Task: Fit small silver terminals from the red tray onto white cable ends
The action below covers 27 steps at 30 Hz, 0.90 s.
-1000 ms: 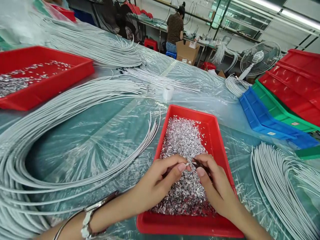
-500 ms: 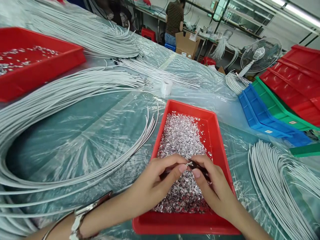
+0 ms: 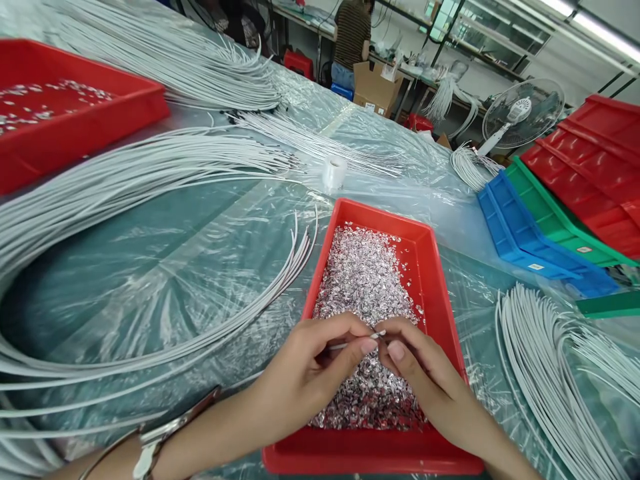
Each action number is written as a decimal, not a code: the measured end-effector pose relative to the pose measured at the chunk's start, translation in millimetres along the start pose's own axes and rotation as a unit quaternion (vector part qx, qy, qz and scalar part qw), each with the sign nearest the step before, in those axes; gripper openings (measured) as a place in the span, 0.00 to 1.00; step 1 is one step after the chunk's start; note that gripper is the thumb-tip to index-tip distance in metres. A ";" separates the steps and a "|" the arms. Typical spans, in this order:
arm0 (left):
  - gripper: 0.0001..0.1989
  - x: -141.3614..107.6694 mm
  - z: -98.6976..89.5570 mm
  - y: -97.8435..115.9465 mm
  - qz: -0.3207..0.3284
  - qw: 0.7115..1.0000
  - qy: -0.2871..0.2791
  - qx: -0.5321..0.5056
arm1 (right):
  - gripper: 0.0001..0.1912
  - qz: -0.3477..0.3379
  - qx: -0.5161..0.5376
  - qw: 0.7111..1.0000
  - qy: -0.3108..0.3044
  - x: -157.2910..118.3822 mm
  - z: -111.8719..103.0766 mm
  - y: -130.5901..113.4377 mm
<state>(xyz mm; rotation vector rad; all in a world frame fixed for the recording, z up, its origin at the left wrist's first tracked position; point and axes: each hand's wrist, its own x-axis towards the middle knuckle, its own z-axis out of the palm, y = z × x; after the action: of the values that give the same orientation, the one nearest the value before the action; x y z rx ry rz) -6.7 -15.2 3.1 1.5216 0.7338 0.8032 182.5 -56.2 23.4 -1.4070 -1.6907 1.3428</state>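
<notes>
A white cable (image 3: 338, 346) is pinched between thumb and index finger of my left hand (image 3: 320, 363), its tip poking out to the right. Close to that tip, the fingers of my right hand (image 3: 423, 370) are pressed together; what they hold, if anything, is too small to make out. Both hands are above a red tray (image 3: 447, 300) filled with many small shiny silver pieces (image 3: 363, 273).
White cable bundles lie left (image 3: 120, 167) and right (image 3: 545, 360). A second red tray (image 3: 115, 107) is at the far left. Beyond my tray is a white roll (image 3: 334, 175); stacked bins (image 3: 540, 233) and a fan (image 3: 520, 110) stand right. A person (image 3: 351, 37) is in the background.
The fingers of my right hand have shifted slightly and curled inward. The dark thing that showed beneath them is no longer visible, and the white cable tip shows more clearly.
</notes>
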 end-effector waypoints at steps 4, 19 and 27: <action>0.10 -0.8 0.2 -0.7 0.006 1.000 -0.005 0.017 | 0.10 -0.028 -0.010 0.999 0.028 -2.4 5.3 -3.7; 0.06 -4.4 1.4 -4.4 0.171 0.979 0.045 0.097 | 0.09 -0.010 0.001 0.995 0.102 -7.3 25.4 -13.8; 0.07 -4.0 -1.1 -2.7 0.174 0.974 0.082 0.118 | 0.08 -0.001 0.012 0.987 0.159 -6.9 13.4 -0.5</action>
<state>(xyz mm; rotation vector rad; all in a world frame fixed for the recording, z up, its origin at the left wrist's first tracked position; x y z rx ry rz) -9.8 -17.6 0.1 1.8443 0.7118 1.1464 172.6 -67.2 20.4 -1.5140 -1.4602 1.0669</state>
